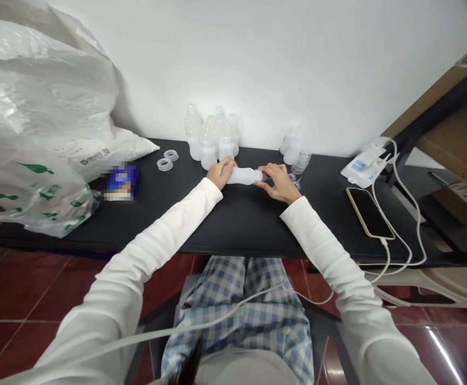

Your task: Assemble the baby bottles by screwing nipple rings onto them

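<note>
A translucent white baby bottle [240,175] lies on its side just above the black table, its mouth pointing right. My left hand [220,172] is wrapped around the base end of this bottle. At the mouth, my right hand [277,181] pinches a small clear piece against the neck; its exact kind is partly hidden by the fingers. Beyond my left hand, several bottles with clear domed caps [208,140] stand upright by the wall. Past my right hand are uncapped white bottles [292,145], a clear cap [301,162] and small clear parts [296,182].
Two clear rings [164,164] lie on the black table [241,224] at left, near a blue packet [121,182]. Large plastic bags [37,91] crowd the left end. Rightward lie a charging phone [370,212], a power strip [364,164] and loose white cables [418,214].
</note>
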Tool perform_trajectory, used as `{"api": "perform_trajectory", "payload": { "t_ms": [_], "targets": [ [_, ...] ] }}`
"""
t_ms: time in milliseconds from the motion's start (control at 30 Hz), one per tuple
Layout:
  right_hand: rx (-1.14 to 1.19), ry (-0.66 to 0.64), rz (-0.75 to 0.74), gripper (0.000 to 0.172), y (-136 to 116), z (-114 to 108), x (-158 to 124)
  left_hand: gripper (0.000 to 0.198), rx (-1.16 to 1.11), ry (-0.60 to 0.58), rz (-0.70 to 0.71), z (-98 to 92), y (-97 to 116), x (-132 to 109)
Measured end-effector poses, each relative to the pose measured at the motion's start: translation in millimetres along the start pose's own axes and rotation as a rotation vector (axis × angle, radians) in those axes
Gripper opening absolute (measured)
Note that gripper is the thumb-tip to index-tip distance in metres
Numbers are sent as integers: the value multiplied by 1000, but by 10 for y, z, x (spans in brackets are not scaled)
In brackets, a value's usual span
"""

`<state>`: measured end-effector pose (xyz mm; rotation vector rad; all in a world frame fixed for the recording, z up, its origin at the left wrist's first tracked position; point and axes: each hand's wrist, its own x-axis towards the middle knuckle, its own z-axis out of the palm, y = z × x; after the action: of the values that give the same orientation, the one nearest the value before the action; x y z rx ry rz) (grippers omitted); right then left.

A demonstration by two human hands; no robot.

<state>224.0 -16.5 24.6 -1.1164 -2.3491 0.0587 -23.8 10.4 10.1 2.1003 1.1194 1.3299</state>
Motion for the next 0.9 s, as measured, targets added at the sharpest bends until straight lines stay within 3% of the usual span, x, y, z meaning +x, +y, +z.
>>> {"api": "perform_trajectory", "payload": {
  "t_ms": [133,267,533,667,767,900],
  "targets": [
    [-99,50,14,58,-38,5,-3,47,54,17,53,-16,7,5],
    [-207,173,81,48,-93,-22,4,48,-56,111,31,9,-22,29],
    [-482,598,551,45,258,-169,-19,50,-179,169,-45,48,-78,40],
    [-453,592,684,47,408,-165,-65,52,-215,159,-68,59,-79,38],
    [-355,551,691,48,463,-95,-91,52,-223,143,-111,56,-68,34],
    [-327,615,672,49,540,-2,-103,51,-221,128,-144,48,-45,27]
  ]
}}
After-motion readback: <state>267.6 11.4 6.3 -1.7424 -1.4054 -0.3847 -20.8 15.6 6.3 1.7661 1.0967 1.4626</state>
